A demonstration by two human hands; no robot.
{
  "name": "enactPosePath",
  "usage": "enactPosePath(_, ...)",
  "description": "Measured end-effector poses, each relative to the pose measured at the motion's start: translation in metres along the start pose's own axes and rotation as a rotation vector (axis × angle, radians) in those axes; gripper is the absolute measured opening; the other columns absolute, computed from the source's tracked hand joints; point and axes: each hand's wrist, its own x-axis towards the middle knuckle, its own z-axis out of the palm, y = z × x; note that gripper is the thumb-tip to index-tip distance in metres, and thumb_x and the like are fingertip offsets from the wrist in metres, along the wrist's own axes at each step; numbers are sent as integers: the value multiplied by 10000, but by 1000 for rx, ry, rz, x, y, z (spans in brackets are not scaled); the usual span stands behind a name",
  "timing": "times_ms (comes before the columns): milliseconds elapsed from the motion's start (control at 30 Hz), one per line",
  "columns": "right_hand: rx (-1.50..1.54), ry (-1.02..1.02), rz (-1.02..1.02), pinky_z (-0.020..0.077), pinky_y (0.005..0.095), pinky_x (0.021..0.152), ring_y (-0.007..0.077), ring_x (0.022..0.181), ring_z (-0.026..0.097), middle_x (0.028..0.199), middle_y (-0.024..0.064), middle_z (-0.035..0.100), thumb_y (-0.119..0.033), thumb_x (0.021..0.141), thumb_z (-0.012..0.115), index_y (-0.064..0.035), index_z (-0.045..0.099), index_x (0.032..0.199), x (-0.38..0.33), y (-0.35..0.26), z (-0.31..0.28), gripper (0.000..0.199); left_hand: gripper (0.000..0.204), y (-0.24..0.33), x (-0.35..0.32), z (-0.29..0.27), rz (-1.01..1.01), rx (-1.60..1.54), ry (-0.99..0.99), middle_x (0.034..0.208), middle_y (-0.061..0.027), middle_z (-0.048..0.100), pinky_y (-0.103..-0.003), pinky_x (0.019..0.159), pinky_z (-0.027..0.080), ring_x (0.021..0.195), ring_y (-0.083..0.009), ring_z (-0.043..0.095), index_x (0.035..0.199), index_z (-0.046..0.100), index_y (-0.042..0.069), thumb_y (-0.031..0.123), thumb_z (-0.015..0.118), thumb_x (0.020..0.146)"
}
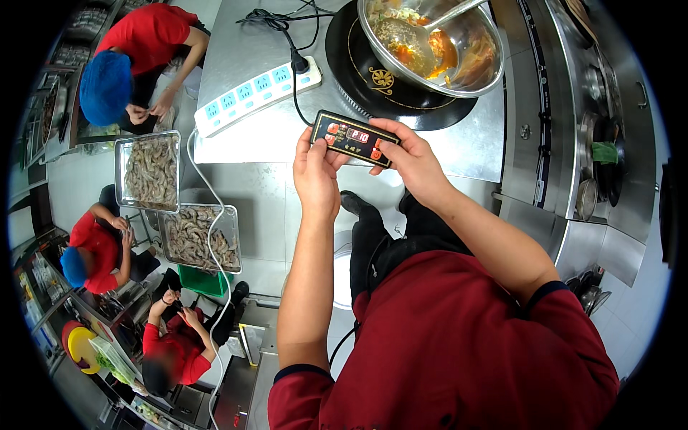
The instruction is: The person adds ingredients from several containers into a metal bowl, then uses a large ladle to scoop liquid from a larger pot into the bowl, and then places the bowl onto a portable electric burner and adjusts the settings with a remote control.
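A small black control panel [353, 137] with a red lit display and orange buttons is held in both hands over the edge of a steel table [473, 147]. My left hand [315, 172] grips its left end, thumb on the buttons. My right hand [412, 161] holds its right end, thumb pressing a button. Just beyond it, a round black induction cooker [358, 72] carries a steel bowl [469, 82] of orange broth and food with a ladle [401, 32] resting in it.
A white power strip [254, 92] with a black plug lies on the table to the left. Two steel trays of raw shrimp [150, 170] [197, 236] sit lower left, with three people in red shirts around them. Steel kitchen equipment [609, 143] stands at right.
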Motion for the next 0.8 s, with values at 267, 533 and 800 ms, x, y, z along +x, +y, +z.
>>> enactPosePath(267, 61, -11, 22, 579, 288, 739, 125, 913, 615, 1142, 86, 610, -50, 990, 452, -15, 496, 1346, 0, -4, 0, 360, 394, 1, 0, 0, 3, -28, -19, 1126, -121, 606, -344, 842, 572, 953, -190, 653, 1342, 373, -43, 51, 457, 969)
enactPosePath(533, 76, -9, 17, 580, 299, 745, 130, 924, 613, 1164, 86, 604, -38, 987, 434, -20, 499, 1350, -1, -7, 0, 369, 471, 3, -4, 2, -1, -37, -29, 1150, -121, 594, -325, 857, 565, 986, -175, 633, 1386, 342, -36, 2, 485, 939)
enactPosePath(800, 60, -19, 18, 570, 320, 766, 140, 952, 615, 1201, 94, 597, -34, 991, 415, -17, 488, 1359, -1, -5, -2, 375, 504, 1, -4, -1, 3, -30, -49, 1165, -112, 587, -317, 857, 562, 1005, -168, 620, 1408, 323, -23, -2, 488, 932)
